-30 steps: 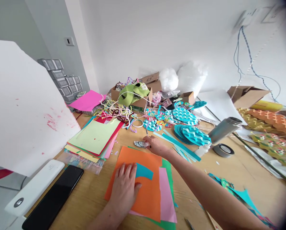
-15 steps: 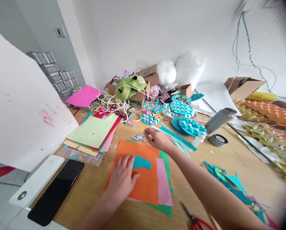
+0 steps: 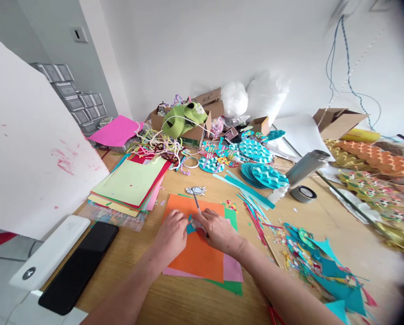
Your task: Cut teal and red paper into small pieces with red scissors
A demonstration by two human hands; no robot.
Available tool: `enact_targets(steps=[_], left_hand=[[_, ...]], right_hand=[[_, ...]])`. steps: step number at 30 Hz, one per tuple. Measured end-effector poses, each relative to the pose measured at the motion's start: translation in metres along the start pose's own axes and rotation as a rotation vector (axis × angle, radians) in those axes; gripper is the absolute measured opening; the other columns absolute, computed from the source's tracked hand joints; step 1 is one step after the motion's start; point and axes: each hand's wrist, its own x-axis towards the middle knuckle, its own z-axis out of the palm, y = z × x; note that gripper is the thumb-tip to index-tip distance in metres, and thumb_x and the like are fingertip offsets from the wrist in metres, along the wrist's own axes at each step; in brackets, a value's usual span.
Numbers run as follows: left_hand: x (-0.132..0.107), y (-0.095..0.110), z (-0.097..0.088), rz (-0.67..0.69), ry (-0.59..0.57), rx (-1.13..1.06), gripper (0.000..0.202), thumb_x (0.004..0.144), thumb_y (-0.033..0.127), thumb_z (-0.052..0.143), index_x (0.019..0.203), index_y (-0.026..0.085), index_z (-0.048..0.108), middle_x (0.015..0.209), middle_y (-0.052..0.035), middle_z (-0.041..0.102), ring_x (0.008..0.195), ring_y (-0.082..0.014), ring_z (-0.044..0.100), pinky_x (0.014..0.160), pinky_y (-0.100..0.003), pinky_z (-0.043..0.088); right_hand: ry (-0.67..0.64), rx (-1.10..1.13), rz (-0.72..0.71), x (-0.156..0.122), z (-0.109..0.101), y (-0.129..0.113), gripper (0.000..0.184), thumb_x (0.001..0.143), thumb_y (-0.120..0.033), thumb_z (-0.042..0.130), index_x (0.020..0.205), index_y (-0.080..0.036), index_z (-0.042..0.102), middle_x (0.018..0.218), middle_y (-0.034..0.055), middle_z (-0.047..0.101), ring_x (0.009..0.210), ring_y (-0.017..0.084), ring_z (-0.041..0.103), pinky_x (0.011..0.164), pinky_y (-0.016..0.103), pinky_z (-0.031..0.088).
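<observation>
My right hand (image 3: 218,230) is closed round a slim grey pen (image 3: 196,202), its upper end pointing away from me. Under those fingers lies a small white paper cutout (image 3: 193,222), partly covered. It rests on a blue paper piece (image 3: 190,229), mostly hidden by my hands. My left hand (image 3: 173,232) has curled fingers at the left edge of the blue piece, pressing it onto an orange sheet (image 3: 202,259). Pink paper (image 3: 234,269) and green paper (image 3: 232,288) stick out beneath. Beyond the stack lies a grey-and-white fish-shaped cutout (image 3: 195,191).
Coloured sheets (image 3: 130,183) are stacked at left, near a black phone (image 3: 78,268) and a white device (image 3: 49,253). Turquoise discs (image 3: 266,176), a metal bottle (image 3: 308,166) and tape (image 3: 303,194) stand at right. Scraps (image 3: 337,271) and red scissor handles (image 3: 274,316) lie nearer.
My right hand has come back from beyond the stack with the pen, bringing a cutout onto the blue piece. My left fingers have curled in, and the hand has shifted slightly.
</observation>
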Motion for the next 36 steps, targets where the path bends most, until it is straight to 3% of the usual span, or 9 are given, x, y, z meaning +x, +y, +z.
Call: enact_targets(steps=[4, 8, 14, 20, 26, 31, 36], left_hand=[[-0.005, -0.006, 0.003, 0.027, 0.001, -0.073, 0.03, 0.074, 0.0, 0.045, 0.087, 0.018, 0.064, 0.085, -0.0043, 0.058, 0.092, -0.019, 0.05, 0.083, -0.034, 0.045], [-0.005, -0.008, 0.003, 0.043, -0.01, -0.129, 0.031, 0.074, 0.0, 0.045, 0.089, 0.018, 0.065, 0.086, -0.0041, 0.059, 0.091, -0.0186, 0.049, 0.081, -0.033, 0.046], [-0.006, -0.006, 0.004, 0.078, -0.028, -0.14, 0.033, 0.075, -0.001, 0.045, 0.089, 0.02, 0.065, 0.09, -0.0039, 0.058, 0.094, -0.0186, 0.049, 0.081, -0.034, 0.046], [-0.007, -0.005, 0.003, 0.093, -0.054, -0.141, 0.031, 0.075, 0.0, 0.045, 0.088, 0.02, 0.065, 0.093, -0.0041, 0.059, 0.096, -0.0184, 0.048, 0.084, -0.033, 0.044], [-0.007, -0.003, 0.001, 0.096, -0.088, -0.109, 0.031, 0.075, 0.001, 0.042, 0.086, 0.019, 0.065, 0.094, -0.0051, 0.058, 0.095, -0.0189, 0.048, 0.086, -0.034, 0.043], [-0.007, -0.002, 0.0, 0.08, -0.1, -0.097, 0.032, 0.074, 0.0, 0.043, 0.087, 0.02, 0.065, 0.095, -0.0053, 0.058, 0.097, -0.0191, 0.048, 0.086, -0.034, 0.042], [-0.008, -0.002, 0.001, 0.064, -0.089, -0.111, 0.032, 0.075, 0.0, 0.043, 0.088, 0.02, 0.065, 0.094, -0.0053, 0.058, 0.096, -0.0192, 0.048, 0.085, -0.033, 0.043]], right_hand=[[0.197, 0.136, 0.183, -0.01, -0.012, 0.003, 0.029, 0.083, -0.013, 0.047, 0.111, -0.019, 0.05, 0.1, 0.0083, 0.063, 0.097, 0.021, 0.053, 0.08, 0.033, 0.045], [0.37, 0.24, 0.41, -0.027, -0.011, 0.001, 0.02, 0.084, -0.014, 0.046, 0.103, -0.021, 0.051, 0.098, 0.0072, 0.064, 0.095, 0.021, 0.056, 0.079, 0.034, 0.047], [0.324, 0.283, 0.403, -0.032, 0.007, -0.002, 0.028, 0.081, -0.007, 0.046, 0.103, -0.022, 0.051, 0.101, 0.0051, 0.064, 0.096, 0.02, 0.056, 0.077, 0.034, 0.048], [0.183, 0.224, 0.262, -0.027, 0.003, -0.003, 0.043, 0.074, 0.001, 0.049, 0.11, -0.023, 0.051, 0.101, 0.0057, 0.062, 0.099, 0.02, 0.052, 0.082, 0.034, 0.044], [0.068, 0.103, 0.223, -0.029, 0.006, -0.005, 0.053, 0.071, 0.005, 0.047, 0.116, -0.023, 0.049, 0.094, 0.0063, 0.061, 0.096, 0.021, 0.05, 0.079, 0.033, 0.041], [0.052, 0.044, 0.169, -0.031, 0.008, -0.002, 0.043, 0.077, 0.001, 0.045, 0.114, -0.022, 0.05, 0.091, 0.0068, 0.061, 0.09, 0.02, 0.051, 0.077, 0.031, 0.04], [0.116, -0.013, 0.183, -0.025, 0.001, 0.004, 0.031, 0.08, 0.0, 0.042, 0.102, -0.019, 0.055, 0.081, 0.0066, 0.061, 0.082, 0.02, 0.052, 0.069, 0.027, 0.039]])
